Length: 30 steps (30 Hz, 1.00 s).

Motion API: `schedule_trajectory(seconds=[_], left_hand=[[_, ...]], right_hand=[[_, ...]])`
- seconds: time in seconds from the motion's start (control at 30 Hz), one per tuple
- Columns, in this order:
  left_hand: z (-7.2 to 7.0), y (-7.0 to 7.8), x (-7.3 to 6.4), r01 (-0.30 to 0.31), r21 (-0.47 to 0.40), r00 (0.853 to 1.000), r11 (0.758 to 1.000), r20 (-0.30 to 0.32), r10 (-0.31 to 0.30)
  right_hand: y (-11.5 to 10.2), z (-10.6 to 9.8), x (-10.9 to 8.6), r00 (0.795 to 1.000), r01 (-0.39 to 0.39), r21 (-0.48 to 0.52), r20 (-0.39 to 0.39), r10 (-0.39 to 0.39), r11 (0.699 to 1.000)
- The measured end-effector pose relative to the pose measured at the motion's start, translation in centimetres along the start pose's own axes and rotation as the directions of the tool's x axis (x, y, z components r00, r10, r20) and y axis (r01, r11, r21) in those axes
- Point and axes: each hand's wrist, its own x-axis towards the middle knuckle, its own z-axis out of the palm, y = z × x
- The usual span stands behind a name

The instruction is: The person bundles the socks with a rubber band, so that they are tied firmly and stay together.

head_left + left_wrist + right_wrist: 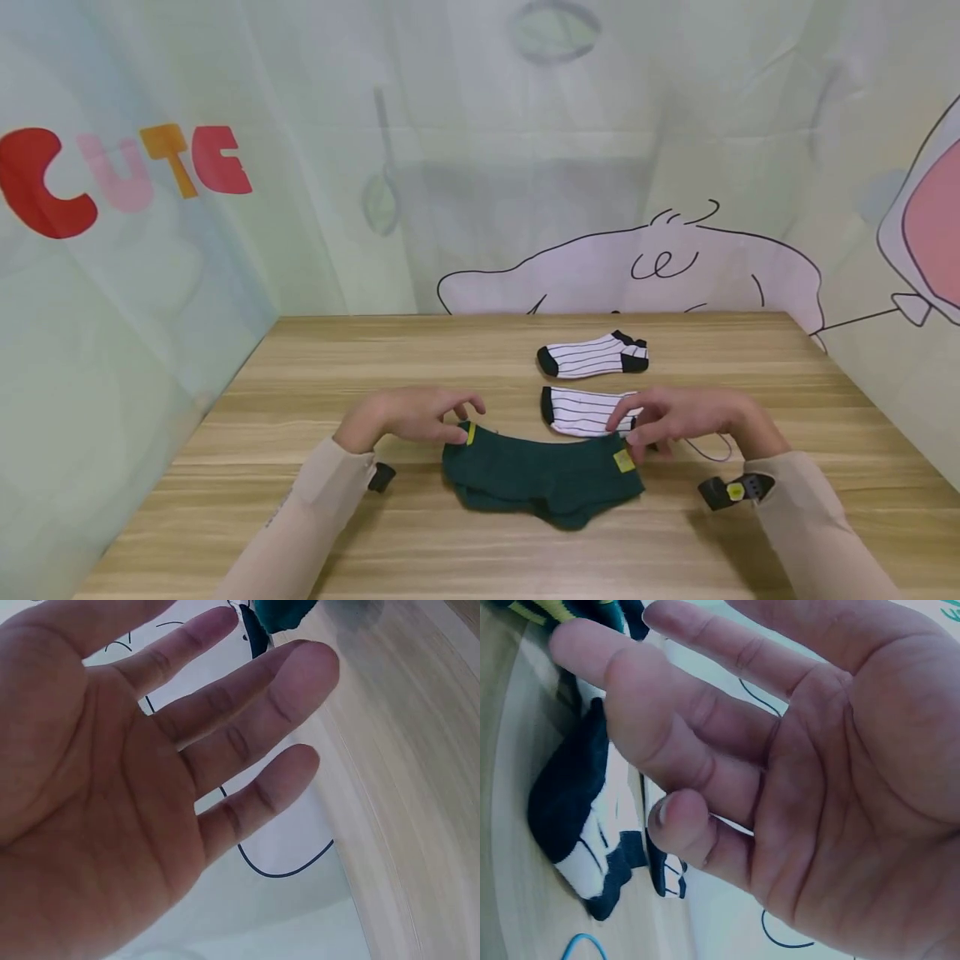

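Dark green socks with small yellow patches at both ends lie near the front of the table, looking layered one on another. At their left end, the thumb of my left hand touches the fabric, with the index finger raised apart from it. My right hand is at the right end, its thumb and index finger by the upper edge with a gap between them. Both wrist views show the other fingers loosely extended. Behind lie two white striped socks with black trim, a nearer sock, partly covered by the right hand, and a farther sock.
The wooden table ends at a printed cloth backdrop at the back and left. A thin looped cord shows beside the right hand. Dark wrist devices sit below both wrists.
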Motion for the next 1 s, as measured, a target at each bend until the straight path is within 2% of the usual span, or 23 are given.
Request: schedule_trajectory(seconds=[0.27, 0.6, 1.0], left_hand=[[0.2, 0.1, 0.4, -0.056, 0.032, 0.997, 0.998, -0.053, 0.057], [0.3, 0.0, 0.6, -0.080, 0.056, 0.992, 0.995, -0.091, 0.085], [0.9, 0.1, 1.4, -0.119, 0.101, 0.990, 0.988, -0.067, 0.126]], right_hand=[[-0.3, -0.1, -0.6, 0.996, 0.033, -0.061, -0.077, -0.038, 0.998], [-0.5, -0.3, -0.8, 0.984, 0.032, -0.127, -0.167, -0.053, 0.991], [-0.4, -0.7, -1.1, 0.975, -0.020, -0.166, -0.221, -0.017, 0.986]])
